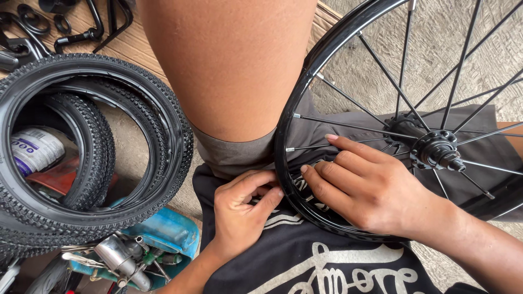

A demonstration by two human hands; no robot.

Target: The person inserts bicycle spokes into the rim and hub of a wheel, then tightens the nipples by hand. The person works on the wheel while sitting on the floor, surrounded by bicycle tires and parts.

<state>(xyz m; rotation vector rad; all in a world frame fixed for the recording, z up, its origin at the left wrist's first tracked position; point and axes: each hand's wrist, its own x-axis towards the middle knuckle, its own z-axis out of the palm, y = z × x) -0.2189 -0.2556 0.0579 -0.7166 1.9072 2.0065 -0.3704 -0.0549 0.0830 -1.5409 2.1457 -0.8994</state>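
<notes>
Centre-bottom of frame: black bike wheel rim (284, 142) resting on lap, against grey shorts (234, 155) & black shirt (305, 261). Left hand (239, 212) at rim's outer edge, lower centre, thumb + fingers curled round it, pinching rim. Right hand (365, 188) inside rim, fingers (348, 147) spread flat over spokes (338, 124) near rim wall, tips pressing inner side just beside left hand. Hub (436, 149) w/ axle at right-centre, spokes fanning to upper right. Bare knee (234, 65) top centre. Left of frame: two knobby black tyres (163, 109) stacked on ground, white can (35, 149) visible thru them. Bottom left: blue container (171, 228) w/ metal tools. Upper left: black metal parts (81, 35) on cardboard.
</notes>
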